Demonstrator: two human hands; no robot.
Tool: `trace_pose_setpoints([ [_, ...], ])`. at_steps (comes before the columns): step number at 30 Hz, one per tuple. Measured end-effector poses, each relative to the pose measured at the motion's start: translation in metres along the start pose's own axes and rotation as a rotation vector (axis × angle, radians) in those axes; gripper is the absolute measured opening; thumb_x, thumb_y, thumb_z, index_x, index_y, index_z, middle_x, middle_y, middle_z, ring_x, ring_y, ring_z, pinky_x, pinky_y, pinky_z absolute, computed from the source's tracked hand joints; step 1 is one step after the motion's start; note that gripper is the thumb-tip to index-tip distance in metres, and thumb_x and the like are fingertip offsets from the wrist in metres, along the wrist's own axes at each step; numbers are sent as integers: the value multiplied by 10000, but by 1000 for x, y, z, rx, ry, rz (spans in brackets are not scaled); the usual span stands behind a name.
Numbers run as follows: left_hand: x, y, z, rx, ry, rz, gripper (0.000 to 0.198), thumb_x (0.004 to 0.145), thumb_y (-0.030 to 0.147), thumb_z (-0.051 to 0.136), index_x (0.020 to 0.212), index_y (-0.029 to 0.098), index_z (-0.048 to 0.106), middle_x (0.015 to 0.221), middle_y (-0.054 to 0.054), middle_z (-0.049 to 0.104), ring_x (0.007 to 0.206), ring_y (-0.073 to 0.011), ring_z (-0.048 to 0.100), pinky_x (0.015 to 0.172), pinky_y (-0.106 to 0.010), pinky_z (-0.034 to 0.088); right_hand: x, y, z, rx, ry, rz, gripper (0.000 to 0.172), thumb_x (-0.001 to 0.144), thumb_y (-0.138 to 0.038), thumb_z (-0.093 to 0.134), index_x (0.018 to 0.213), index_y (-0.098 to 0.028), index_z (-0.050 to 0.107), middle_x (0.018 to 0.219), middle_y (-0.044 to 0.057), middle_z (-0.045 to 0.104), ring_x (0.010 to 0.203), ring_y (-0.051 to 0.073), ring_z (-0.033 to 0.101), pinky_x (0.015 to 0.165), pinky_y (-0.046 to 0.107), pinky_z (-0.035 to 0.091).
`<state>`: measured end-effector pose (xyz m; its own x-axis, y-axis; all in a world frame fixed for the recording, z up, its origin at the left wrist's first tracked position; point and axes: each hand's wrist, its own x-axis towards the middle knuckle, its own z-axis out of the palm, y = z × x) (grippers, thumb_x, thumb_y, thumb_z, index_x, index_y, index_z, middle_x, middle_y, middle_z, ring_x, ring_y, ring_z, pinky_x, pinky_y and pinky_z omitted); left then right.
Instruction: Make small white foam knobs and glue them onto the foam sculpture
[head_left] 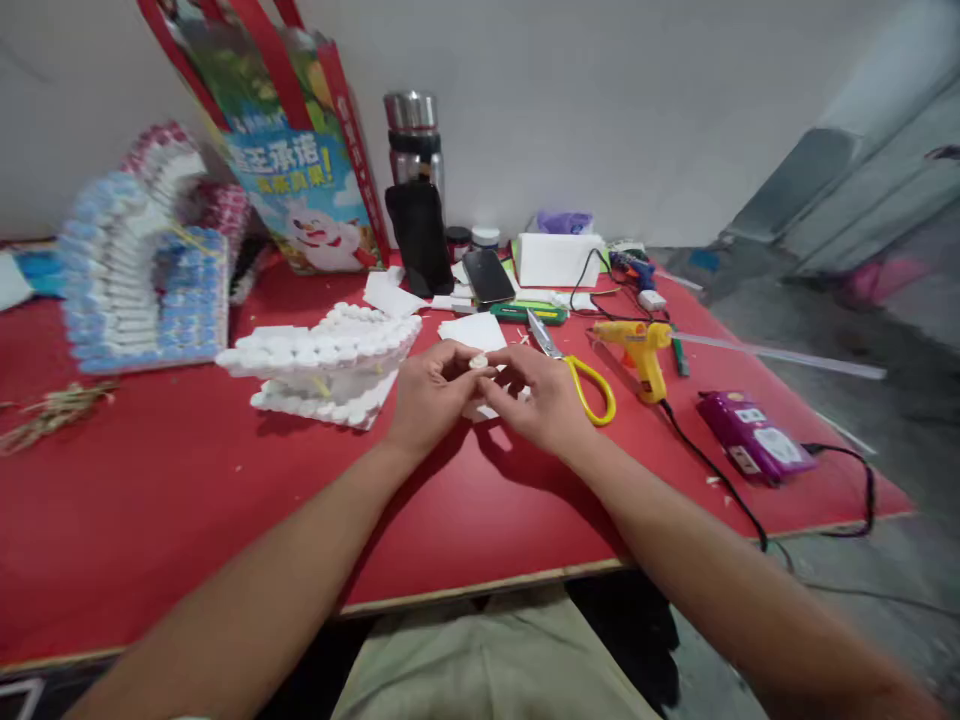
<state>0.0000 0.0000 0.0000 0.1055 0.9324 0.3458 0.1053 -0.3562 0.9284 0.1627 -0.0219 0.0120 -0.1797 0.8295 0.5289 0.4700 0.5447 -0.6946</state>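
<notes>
Both my hands meet over the red table, pinching a small round whitish piece (478,361) between their fingertips. My left hand (431,393) closes on it from the left, and my right hand (541,398) from the right. What the piece is made of is too small to tell. White paper lies partly hidden beneath my fingers. Left of my hands sits a white craft model (322,350) built of small rounded white pieces, tilted on a white base. Scissors with yellow handles (592,390) lie just beyond my right hand, their blades pointing away.
A yellow glue gun (637,350) with a clear stick and a purple power box (754,438) stand at right, their cords trailing over the edge. Behind are a green cutter (529,313), a phone (487,276), a steel flask (414,140) and a bag (300,170). A blue-and-white model (142,280) stands left.
</notes>
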Motion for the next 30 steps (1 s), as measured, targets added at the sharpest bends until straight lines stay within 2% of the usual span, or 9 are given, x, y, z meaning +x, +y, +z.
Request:
trace_pose_setpoints([
  [7,-1,4,0,27,6,1,96,770,254,769,787,173,720,705,9,698,629,-122,606,577,-225,472,-2,-4,-2,-6,-25,42,145,852,-271,636,954,-171,663,791,18,674,576,113,590,558,249,465],
  [14,2,2,2,-8,32,-40,151,740,261,798,764,169,680,665,19,637,604,-111,551,556,-225,427,-1,-4,1,-12,-75,194,189,866,-280,625,1013,-169,666,818,37,729,616,143,643,581,266,474],
  [22,5,3,-1,53,41,25,163,734,228,776,728,181,620,634,41,535,590,-97,471,544,-222,364,1,-7,-4,28,-85,171,175,864,-267,619,999,-166,666,853,39,731,589,121,614,579,256,476],
  [30,7,1,-1,-17,24,-56,224,694,232,816,731,182,600,663,34,596,584,-96,500,540,-220,382,0,-6,-3,26,-93,147,189,873,-276,617,1012,-160,672,815,23,710,584,115,596,559,248,451],
])
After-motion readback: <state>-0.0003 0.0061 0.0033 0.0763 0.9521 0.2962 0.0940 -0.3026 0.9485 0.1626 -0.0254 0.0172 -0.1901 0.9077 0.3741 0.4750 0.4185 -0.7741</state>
